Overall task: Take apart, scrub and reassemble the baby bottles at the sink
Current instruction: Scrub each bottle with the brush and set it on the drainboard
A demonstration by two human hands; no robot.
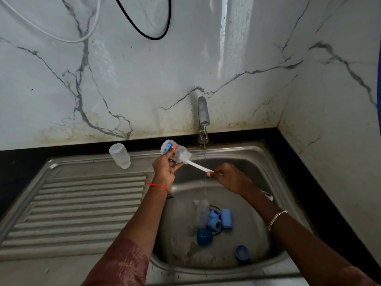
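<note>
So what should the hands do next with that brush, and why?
Probably push the brush deeper into the bottle and twist it. The left hand holds the bottle tipped on its side, the right hand grips the handle's end, and the bristles look only partly inside the mouth, so the far end likely isn't scrubbed yet.

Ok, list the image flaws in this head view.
Head view: wide-angle bending curves the sink rim; a bright glare streak runs down the wall; the clear bottle looks soft; light is even, shadows faint.
</note>
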